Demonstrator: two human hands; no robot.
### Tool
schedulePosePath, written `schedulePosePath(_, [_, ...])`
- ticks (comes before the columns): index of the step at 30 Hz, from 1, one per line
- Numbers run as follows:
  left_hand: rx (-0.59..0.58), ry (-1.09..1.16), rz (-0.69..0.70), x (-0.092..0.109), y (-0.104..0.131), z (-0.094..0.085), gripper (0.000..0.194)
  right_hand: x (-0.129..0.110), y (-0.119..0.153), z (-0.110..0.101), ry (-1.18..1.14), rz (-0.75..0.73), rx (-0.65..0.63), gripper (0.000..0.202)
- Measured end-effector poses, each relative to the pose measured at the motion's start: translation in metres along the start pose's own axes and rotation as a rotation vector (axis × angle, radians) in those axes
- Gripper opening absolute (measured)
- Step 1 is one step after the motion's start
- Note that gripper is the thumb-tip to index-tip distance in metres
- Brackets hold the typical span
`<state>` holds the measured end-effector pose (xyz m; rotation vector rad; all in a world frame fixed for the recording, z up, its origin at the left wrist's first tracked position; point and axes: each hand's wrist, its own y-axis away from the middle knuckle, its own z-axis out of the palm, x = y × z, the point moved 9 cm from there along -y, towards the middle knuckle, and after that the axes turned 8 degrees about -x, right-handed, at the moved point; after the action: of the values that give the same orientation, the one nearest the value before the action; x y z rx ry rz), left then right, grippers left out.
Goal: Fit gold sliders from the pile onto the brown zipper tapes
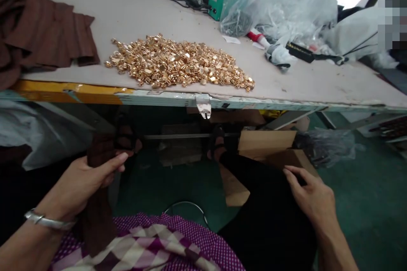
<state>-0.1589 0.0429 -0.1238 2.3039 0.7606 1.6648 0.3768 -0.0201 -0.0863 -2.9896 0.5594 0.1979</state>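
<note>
Left hand, 8 o'clock: clamped on brown cloth, also 8 o'clock. Right hand, 4 o'clock, well apart: grip unclear. Gold metal pieces, heaped: 12 o'clock, on table.

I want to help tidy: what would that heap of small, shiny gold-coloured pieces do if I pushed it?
The heap of gold-coloured pieces would probably spread, since they look loose. Some might fall, because it lies along the pale table's front edge. They look metallic, so likely stiff.
</note>
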Motion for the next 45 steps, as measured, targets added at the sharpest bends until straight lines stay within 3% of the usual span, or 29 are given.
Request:
schedulePosePath(3, [-0.128, 0.087, 0.04, 0.006, -0.003, 0.002, 0.042, -0.015, 0.001, -0.003, -0.008, -0.076, 0.027, 0.035])
schedulePosePath(7, [-0.2, 0.129, 0.1, 0.02, 0.003, 0.008, 0.042, -0.056, 0.002, -0.003, -0.025, -0.239, 0.032, 0.031])
schedulePosePath(12, [-0.176, 0.217, 0.196, 0.029, 0.007, -0.003, 0.035, -0.106, 0.011, 0.011, -0.002, -0.443, 0.012, 0.024])
schedulePosePath(17, [-0.105, 0.342, 0.233, 0.019, 0.005, -0.027, 0.025, -0.144, 0.038, 0.034, 0.005, -0.618, -0.079, 0.014])
schedulePosePath(22, [-0.114, 0.415, 0.248, 0.017, 0.005, -0.038, 0.024, -0.174, 0.07, 0.053, -0.036, -0.707, -0.151, 0.014])
schedulePosePath(28, [-0.128, 0.463, 0.275, 0.022, 0.007, -0.032, 0.021, -0.212, 0.108, 0.059, -0.152, -0.805, -0.22, 0.018])
schedulePosePath(36, [-0.142, 0.509, 0.249, 0.023, 0.008, -0.021, 0.024, -0.285, 0.149, 0.055, -0.252, -1.051, -0.352, 0.017])
schedulePosePath(40, [-0.131, 0.537, 0.227, 0.028, 0.004, -0.023, 0.027, -0.311, 0.154, 0.066, -0.219, -1.138, -0.445, 0.016])
schedulePosePath(45, [-0.151, 0.539, 0.209, 0.036, 0.005, -0.027, 0.027, -0.317, 0.145, 0.07, -0.172, -1.095, -0.466, 0.014])
